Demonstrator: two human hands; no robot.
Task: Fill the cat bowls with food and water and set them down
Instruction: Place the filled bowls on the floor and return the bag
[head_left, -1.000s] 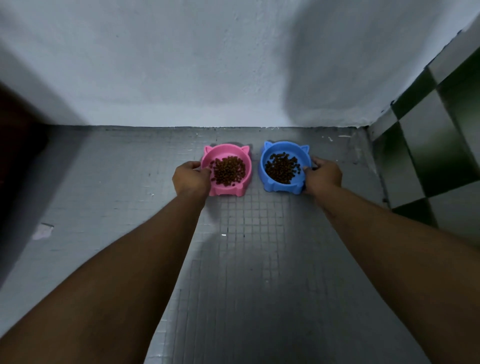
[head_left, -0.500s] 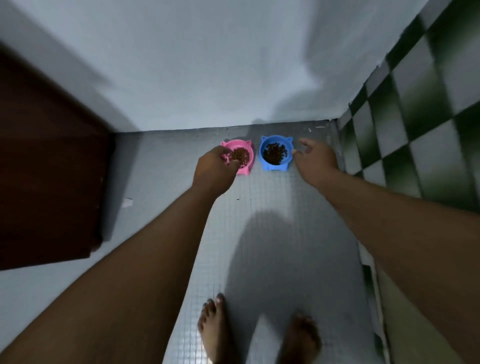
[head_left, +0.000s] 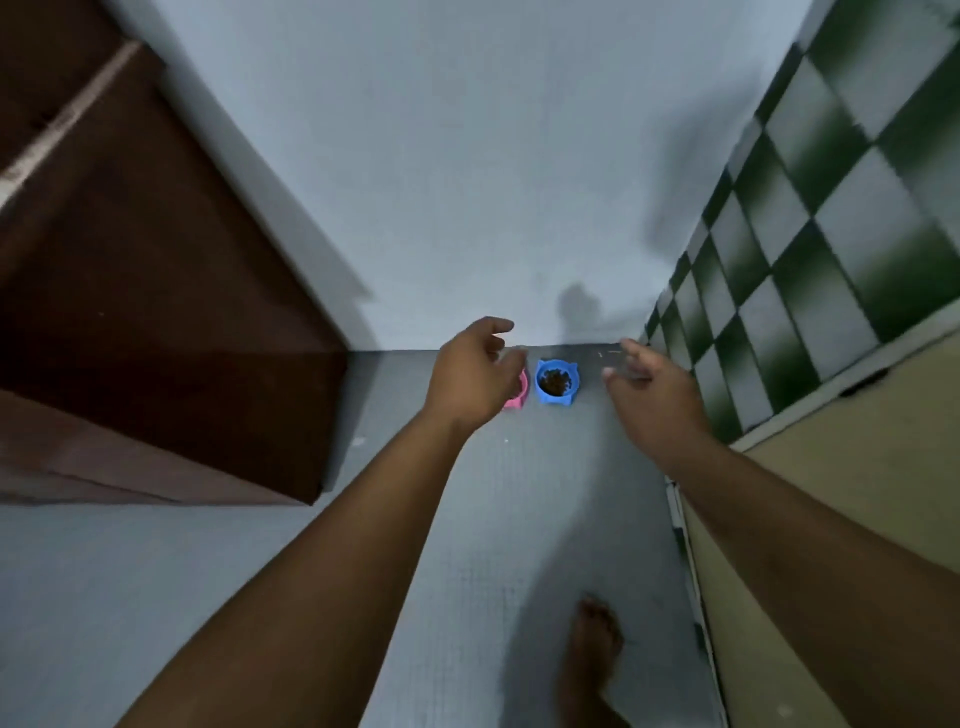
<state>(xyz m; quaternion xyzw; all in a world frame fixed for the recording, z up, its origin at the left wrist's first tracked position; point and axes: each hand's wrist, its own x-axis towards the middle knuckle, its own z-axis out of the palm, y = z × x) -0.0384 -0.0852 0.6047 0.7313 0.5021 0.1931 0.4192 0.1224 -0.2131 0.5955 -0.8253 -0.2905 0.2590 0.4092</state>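
Both your arms extend forward and down. Your left hand (head_left: 470, 376) hangs with fingers loosely curled, holding nothing. Your right hand (head_left: 652, 395) is spread, fingers relaxed, empty.

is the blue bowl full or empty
Filled: dark kibble shows inside the blue bowl, which sits upright on the grey floor.
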